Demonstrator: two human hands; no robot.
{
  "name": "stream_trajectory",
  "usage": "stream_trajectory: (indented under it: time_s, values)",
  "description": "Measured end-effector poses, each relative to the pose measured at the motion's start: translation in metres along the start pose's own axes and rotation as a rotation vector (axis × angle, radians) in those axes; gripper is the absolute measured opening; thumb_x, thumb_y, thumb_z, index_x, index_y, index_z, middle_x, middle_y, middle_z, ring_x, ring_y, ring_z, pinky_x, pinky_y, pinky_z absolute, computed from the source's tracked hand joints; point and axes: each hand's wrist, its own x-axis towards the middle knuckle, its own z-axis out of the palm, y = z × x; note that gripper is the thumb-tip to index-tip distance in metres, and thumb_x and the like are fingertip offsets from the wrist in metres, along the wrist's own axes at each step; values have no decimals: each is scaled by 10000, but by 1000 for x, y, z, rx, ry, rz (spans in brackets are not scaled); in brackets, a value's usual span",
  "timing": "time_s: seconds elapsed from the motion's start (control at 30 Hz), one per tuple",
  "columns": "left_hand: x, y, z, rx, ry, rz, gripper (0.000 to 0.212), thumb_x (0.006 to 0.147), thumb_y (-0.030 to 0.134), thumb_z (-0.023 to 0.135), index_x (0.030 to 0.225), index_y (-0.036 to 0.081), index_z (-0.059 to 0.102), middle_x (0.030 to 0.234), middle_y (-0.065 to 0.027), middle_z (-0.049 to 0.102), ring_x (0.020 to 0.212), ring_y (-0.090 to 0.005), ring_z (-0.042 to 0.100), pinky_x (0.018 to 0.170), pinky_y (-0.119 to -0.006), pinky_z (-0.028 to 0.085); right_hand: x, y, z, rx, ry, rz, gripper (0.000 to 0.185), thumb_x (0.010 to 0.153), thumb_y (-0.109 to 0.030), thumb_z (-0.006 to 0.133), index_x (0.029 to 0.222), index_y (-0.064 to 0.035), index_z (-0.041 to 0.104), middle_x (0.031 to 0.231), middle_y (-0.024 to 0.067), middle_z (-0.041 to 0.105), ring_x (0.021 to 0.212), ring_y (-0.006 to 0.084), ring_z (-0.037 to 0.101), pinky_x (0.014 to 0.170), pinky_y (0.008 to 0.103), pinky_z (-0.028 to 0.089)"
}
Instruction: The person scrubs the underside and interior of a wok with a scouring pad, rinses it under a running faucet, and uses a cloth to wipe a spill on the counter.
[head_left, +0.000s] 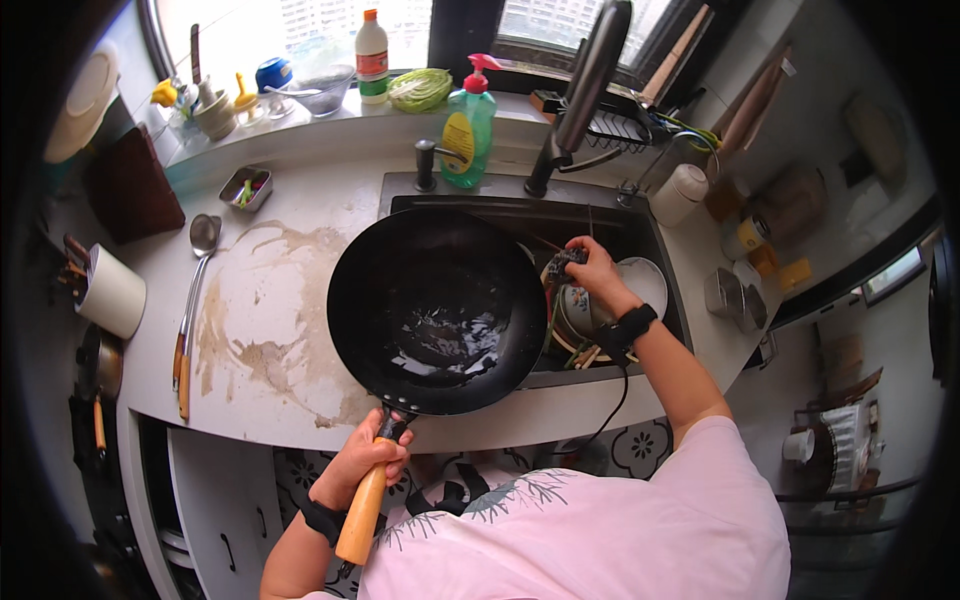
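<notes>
My left hand (375, 452) grips the wooden handle (365, 510) of a black wok (439, 307) close to its metal neck. The wok lies tilted over the left part of the sink and the counter, its inside wet and shiny. To the right of the wok's rim, my right hand (598, 274) holds a dark scouring pad (566, 264) above the dishes in the sink. Beneath it are a white bowl with a floral pattern (577, 307), a white plate (646, 285) and some green onion stalks. What lies under the wok is hidden.
A black faucet (551, 161) and a green soap pump bottle (469, 139) stand behind the sink (679, 330). On the stained counter (262, 300) are two long-handled utensils, a ladle (204, 236) among them, and a small metal dish (247, 189). A knife block (112, 292) stands at left.
</notes>
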Motion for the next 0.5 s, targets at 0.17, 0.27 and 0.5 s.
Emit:
stream_trajectory:
  time_s: [0.17,0.27,0.5]
  values:
    - [-3,18,15,-19,54,11,443,699,-55,535,1057,133,352,867,-84,434,472,-114,452,374,-234,365,-43,21,10,-150,73,-101,348,639,-68,623,980,-67,551,907,113,548,867,241,570,643,329,512]
    - [-1,31,21,17,99,25,446,685,-39,545,1050,130,353,858,-104,438,458,-128,460,351,-233,356,-63,6,16,-122,-55,-111,356,636,-124,610,986,-86,559,934,168,528,921,333,512,848,377,415]
    - [-9,60,54,133,143,119,492,665,-32,552,1086,125,350,846,-119,444,435,-141,476,343,-209,380,-66,4,44,-123,-291,-95,394,655,-119,627,1039,-62,557,994,217,523,1017,378,483,868,401,412]
